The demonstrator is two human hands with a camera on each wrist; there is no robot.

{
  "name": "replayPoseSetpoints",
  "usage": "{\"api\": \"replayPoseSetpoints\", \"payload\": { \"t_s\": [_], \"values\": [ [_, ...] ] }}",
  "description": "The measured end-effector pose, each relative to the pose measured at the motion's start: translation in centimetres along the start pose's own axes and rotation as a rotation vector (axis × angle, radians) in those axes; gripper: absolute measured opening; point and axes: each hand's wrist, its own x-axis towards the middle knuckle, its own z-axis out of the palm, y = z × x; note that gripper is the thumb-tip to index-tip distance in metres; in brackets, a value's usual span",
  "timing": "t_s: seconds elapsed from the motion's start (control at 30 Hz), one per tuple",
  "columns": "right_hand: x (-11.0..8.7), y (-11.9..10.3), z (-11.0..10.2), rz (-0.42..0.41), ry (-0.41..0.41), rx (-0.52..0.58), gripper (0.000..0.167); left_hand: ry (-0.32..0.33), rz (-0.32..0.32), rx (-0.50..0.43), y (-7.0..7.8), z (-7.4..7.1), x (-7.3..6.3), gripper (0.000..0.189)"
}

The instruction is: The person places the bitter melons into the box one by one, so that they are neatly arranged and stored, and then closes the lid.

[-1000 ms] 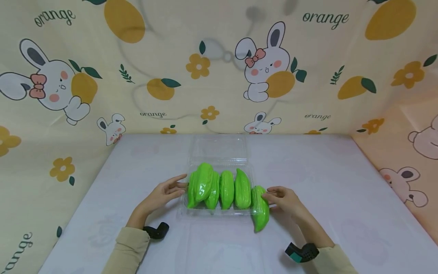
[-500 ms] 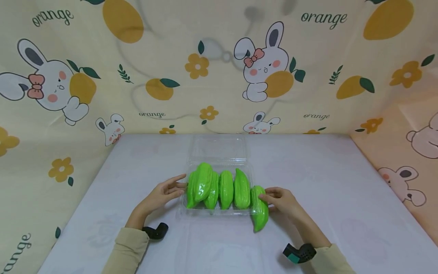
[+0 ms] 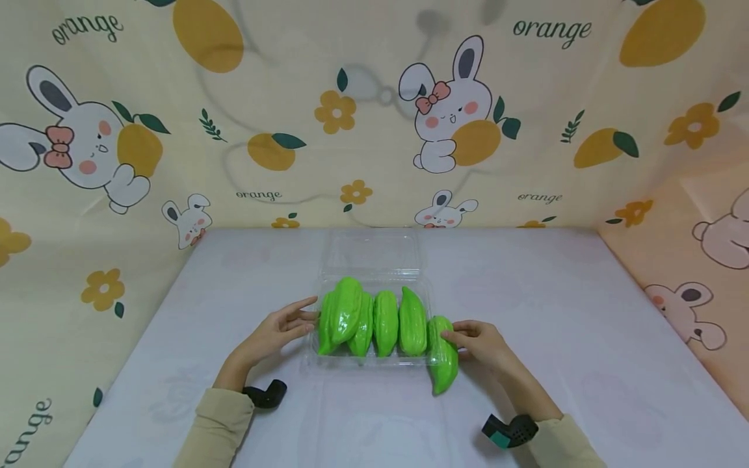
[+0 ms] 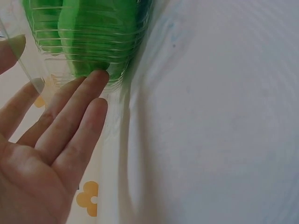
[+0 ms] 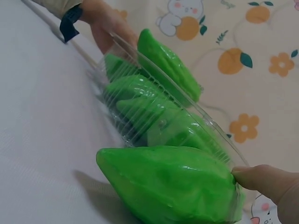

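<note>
The container (image 3: 371, 255) is made of clear, glossy plastic, finely ridged along the sides. A smooth, shiny finish is seen on the grooved green pieces (image 3: 413, 323). The white table covering (image 3: 526, 279) is matt and lightly creased; matt cloth is seen in the sleeves (image 3: 221, 422).

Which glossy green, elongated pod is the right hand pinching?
The rightmost glossy green pod, its pointed tip jutting past the near edge of the clear plastic box; the other pods lie inside.

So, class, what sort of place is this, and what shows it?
Probably a makeshift recording corner: a white table, a rabbit-print cloth hanging behind it, and two small black wrist cameras.
</note>
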Motion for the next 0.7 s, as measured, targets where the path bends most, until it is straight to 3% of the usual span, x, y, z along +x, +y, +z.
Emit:
{"api": "replayPoseSetpoints", "payload": {
  "t_s": [0.37, 0.7],
  "values": [
    [0.1, 0.0, -0.4, 0.002, 0.004, 0.016, 0.054, -0.01, 0.015, -0.02, -0.1, -0.1, 0.0, 0.061],
    [0.0, 0.0, -1.9, 0.005, 0.023, 0.006, 0.054, 0.004, -0.013, -0.011, 0.0, 0.0, -0.1, 0.062]
  ]
}}
